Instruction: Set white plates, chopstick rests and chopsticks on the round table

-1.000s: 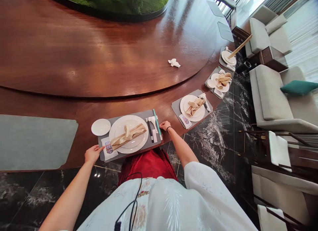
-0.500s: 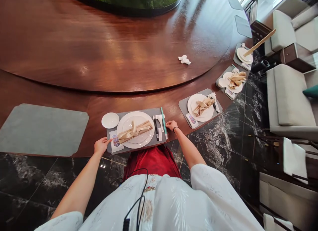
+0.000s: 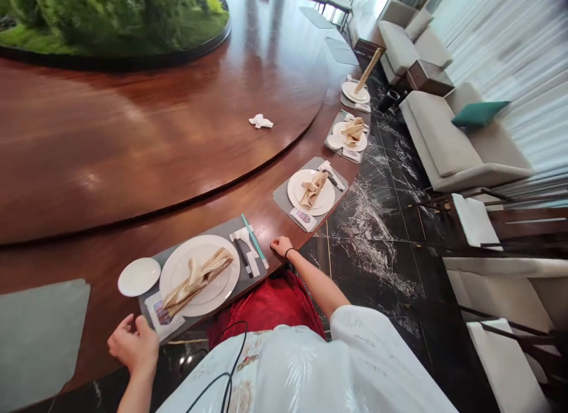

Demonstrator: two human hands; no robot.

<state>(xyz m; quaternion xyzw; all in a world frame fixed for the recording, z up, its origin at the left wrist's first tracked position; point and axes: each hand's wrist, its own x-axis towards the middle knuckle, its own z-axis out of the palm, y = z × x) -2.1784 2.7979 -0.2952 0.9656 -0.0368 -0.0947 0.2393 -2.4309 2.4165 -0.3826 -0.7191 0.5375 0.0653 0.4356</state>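
My left hand [image 3: 134,345] hovers beside the lower left corner of the near grey placemat [image 3: 225,230], fingers loosely bent and apart, holding nothing. My right hand [image 3: 281,245] rests on the table just right of that mat, fingers curled in with nothing visible in them. On the mat stands a white plate [image 3: 177,265] carrying a folded beige napkin [image 3: 213,270]. A small white dish [image 3: 139,277] sits at its upper left. A printed white packet [image 3: 163,314] lies lower left. To the right are black utensils [image 3: 242,256] and a slim teal strip [image 3: 254,240].
Farther along the edge is another set placemat [image 3: 284,194], with more settings beyond. A bare grey mat [image 3: 42,342] lies at left. Crumpled white tissue [image 3: 261,121] sits on the raised turntable [image 3: 177,152], around greenery [image 3: 115,16]. Sofas [image 3: 448,135] and chairs stand right.
The view has swung right and closer. My left hand has come away from the placemat's left edge with its fingers loosened. My right hand has drawn slightly away from the teal strip.
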